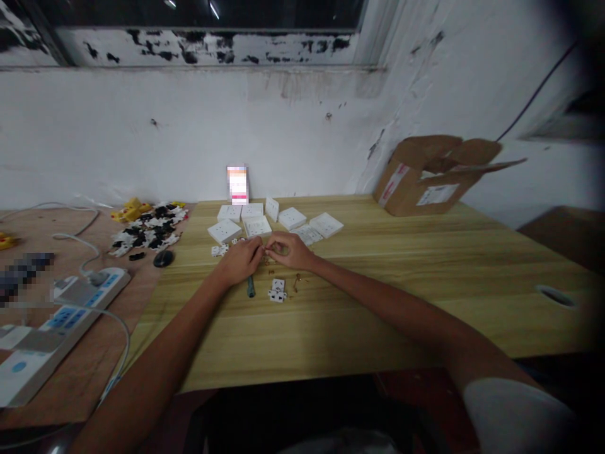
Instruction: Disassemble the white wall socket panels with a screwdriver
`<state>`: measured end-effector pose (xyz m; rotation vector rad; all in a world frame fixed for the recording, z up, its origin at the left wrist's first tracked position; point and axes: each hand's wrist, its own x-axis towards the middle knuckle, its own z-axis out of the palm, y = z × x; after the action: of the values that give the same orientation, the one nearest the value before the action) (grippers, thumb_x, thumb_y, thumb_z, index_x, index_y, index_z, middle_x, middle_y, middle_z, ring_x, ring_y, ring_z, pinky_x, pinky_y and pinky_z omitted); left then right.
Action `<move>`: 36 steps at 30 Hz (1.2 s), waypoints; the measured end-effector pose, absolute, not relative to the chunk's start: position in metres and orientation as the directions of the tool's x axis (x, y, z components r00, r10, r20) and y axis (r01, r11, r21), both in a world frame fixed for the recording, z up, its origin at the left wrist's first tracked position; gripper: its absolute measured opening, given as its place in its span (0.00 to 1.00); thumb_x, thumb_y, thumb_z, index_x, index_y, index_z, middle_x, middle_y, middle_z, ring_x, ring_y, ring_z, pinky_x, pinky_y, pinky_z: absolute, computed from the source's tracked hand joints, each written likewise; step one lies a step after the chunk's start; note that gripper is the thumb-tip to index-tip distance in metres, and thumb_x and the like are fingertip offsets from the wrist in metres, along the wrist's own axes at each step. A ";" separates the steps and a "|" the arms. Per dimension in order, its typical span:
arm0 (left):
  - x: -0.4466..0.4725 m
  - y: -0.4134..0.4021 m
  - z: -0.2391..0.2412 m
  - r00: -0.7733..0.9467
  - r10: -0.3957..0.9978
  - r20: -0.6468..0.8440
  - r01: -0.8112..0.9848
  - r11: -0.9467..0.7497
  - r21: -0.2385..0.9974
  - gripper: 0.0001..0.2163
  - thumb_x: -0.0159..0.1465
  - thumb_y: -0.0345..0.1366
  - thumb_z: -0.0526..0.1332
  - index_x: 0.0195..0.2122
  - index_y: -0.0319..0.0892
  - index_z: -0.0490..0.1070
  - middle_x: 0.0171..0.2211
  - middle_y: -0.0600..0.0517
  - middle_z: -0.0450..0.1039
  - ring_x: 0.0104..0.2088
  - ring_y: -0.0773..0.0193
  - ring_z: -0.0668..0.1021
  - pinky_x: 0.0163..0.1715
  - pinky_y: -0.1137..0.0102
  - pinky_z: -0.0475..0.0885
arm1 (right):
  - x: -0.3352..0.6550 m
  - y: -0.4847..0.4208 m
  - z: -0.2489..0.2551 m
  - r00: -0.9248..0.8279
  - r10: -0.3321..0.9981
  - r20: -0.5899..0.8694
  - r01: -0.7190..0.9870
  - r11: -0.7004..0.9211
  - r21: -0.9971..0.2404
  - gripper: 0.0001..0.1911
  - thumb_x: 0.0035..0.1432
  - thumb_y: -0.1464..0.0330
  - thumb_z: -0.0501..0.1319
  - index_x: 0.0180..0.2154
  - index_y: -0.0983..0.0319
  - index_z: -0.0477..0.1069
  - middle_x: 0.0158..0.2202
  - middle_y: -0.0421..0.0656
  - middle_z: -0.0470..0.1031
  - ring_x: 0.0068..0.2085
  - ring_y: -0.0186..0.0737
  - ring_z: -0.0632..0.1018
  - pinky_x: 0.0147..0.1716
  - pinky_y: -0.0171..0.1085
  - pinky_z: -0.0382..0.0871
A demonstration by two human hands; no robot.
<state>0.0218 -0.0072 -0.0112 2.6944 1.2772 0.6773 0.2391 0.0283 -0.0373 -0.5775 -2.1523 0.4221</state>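
My left hand (pixel 242 260) and my right hand (pixel 292 250) meet over the table, fingertips almost touching. The right thumb and forefinger are pinched on something too small to make out. My left fingers are curled closed; what they hold is hidden. Just below my left hand shows a dark green handle (pixel 251 287), its other end hidden. Nearer the front lies a white socket insert (pixel 278 291) with dark slots, beside small brass-coloured pieces (pixel 297 281). Another white insert (pixel 220 250) is left of my left hand. Several white square socket plates (pixel 292 218) lie behind my hands.
A lit phone (pixel 237 185) leans on the wall. At the back right stands an open cardboard box (pixel 432 176). To the left are a black mouse (pixel 163 258), a pile of black and white parts (pixel 146 232), and a power strip (pixel 70 325) with cables.
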 end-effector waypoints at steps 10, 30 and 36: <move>0.018 -0.002 -0.017 0.560 0.755 0.341 0.727 -0.645 0.234 0.15 0.76 0.40 0.47 0.36 0.43 0.68 0.31 0.47 0.76 0.33 0.57 0.78 0.35 0.65 0.67 | 0.238 0.027 -0.038 -0.552 0.501 0.667 0.258 0.863 -0.435 0.02 0.64 0.69 0.65 0.37 0.60 0.74 0.31 0.40 0.73 0.32 0.36 0.71 0.35 0.37 0.65; 0.012 0.002 -0.013 0.641 0.680 0.356 0.641 -0.730 0.237 0.05 0.67 0.32 0.60 0.38 0.42 0.75 0.39 0.46 0.77 0.44 0.53 0.78 0.46 0.61 0.72 | 0.240 0.032 -0.036 -0.466 0.681 0.565 0.284 0.720 -0.633 0.04 0.62 0.68 0.64 0.37 0.63 0.74 0.28 0.37 0.71 0.28 0.32 0.67 0.30 0.34 0.59; 0.010 0.003 -0.015 0.644 0.685 0.340 0.640 -0.726 0.251 0.04 0.65 0.31 0.62 0.38 0.42 0.76 0.40 0.47 0.78 0.44 0.53 0.78 0.47 0.60 0.72 | 0.241 0.031 -0.037 -0.490 0.675 0.552 0.271 0.720 -0.639 0.03 0.61 0.69 0.64 0.37 0.62 0.73 0.28 0.36 0.69 0.29 0.32 0.67 0.30 0.34 0.59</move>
<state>0.0103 0.0035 -0.0149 2.7498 1.1123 0.6363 0.2413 0.0314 -0.0366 -0.7166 -2.0799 0.6077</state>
